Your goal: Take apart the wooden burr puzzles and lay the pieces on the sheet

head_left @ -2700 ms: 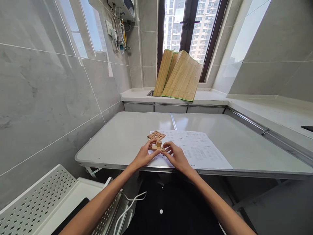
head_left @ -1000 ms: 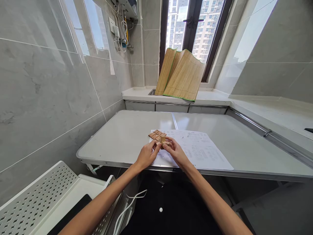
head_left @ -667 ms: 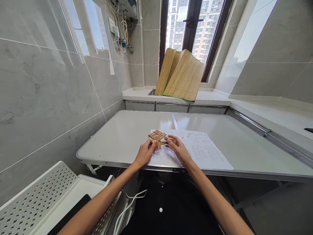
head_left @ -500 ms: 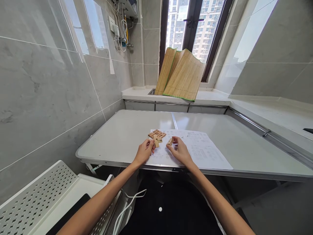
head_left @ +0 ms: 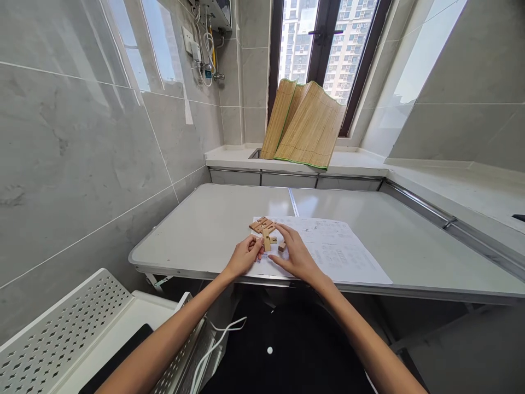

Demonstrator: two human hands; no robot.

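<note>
My left hand (head_left: 246, 255) is closed on crossed wooden puzzle pieces (head_left: 267, 241), which it holds by their left side just above the paper. One light upright piece crosses a sideways one with a dark notch or hole at its right end. My right hand (head_left: 297, 256) is open, thumb and fingers spread to the right of the pieces. Between its thumb and fingers a small wooden block (head_left: 282, 247) lies on the paper (head_left: 340, 246), seemingly untouched. Several flat brown notched wooden pieces (head_left: 261, 224) lie together just beyond my left hand.
The printed paper lies on a white folding table (head_left: 197, 230) with a seam down its middle. A bamboo mat (head_left: 309, 126) leans against the window behind it. At lower left stands a white perforated rack (head_left: 82, 323), with a white cable (head_left: 213, 345) beside it.
My right hand has let go of the small wooden block and opened, shifting slightly left. The crossed pieces in my left hand have moved a little to the right.
</note>
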